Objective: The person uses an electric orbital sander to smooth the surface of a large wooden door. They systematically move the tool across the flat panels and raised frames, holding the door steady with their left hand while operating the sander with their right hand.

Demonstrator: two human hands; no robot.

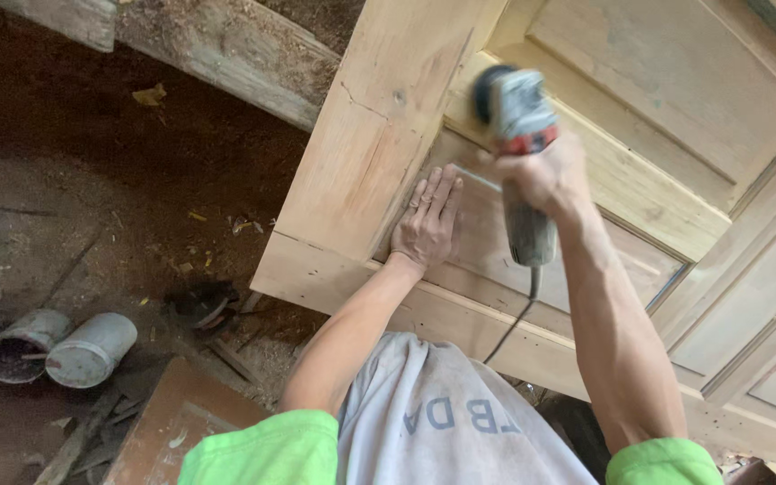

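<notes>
Wooden door panel (586, 162) bears the flat, spread left hand (426, 224); right hand (541, 175) apparently grips a sander (518, 144).

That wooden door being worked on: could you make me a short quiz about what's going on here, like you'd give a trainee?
1. True or false: the left hand lies flat, fingers spread, on the wooden door.
2. What does the right hand grip?
A. a hammer
B. a corded power sander
C. a paintbrush
3. Fill in: on the dirt floor at the left lie two grey ____ on their sides.

Key:
1. True.
2. B; its cable hangs down toward the person's body.
3. Cans; which look like old tins, one with a dark inside.
</notes>
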